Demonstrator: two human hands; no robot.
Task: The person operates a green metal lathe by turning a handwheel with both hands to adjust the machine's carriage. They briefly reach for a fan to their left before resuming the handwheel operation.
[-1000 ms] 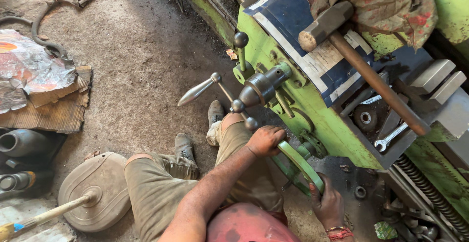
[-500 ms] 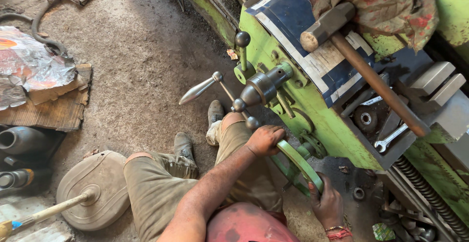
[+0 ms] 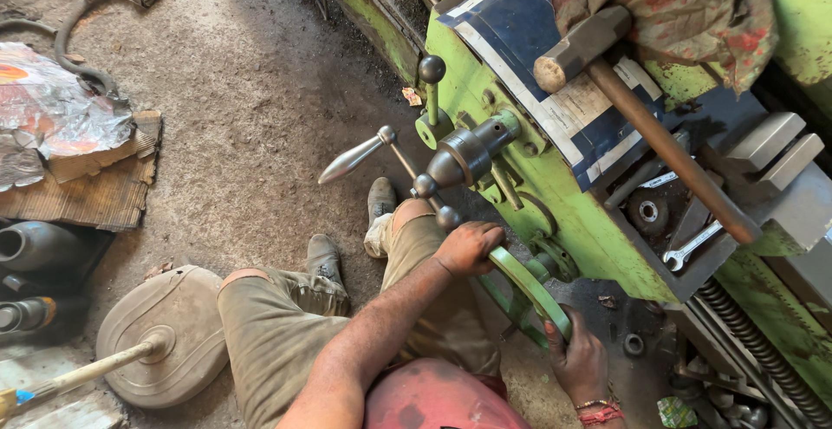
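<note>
Green lathe (image 3: 555,212) filling right side, sledgehammer (image 3: 641,126) and spanner (image 3: 693,245) lying on carriage. Person crouching on floor (image 3: 243,108) beside it. Green handwheel (image 3: 529,286) low on apron, being gripped: left hand (image 3: 468,247) wrapping fully round top rim, right hand (image 3: 579,361) closing round lower rim. Step looks like cranking wheel w/ both hands; next prob needing firm, even turning, fingers clear of ball-end levers (image 3: 433,91).

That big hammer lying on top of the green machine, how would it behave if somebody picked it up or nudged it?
The hammer probably feels head-heavy: its thick metal head outweighs the long wooden handle. It looks rigid, not fragile. A nudge might slide or pivot it rather than roll it, since the blocky head rests on the flat machine top, though the handle overhangs the tool tray.
</note>
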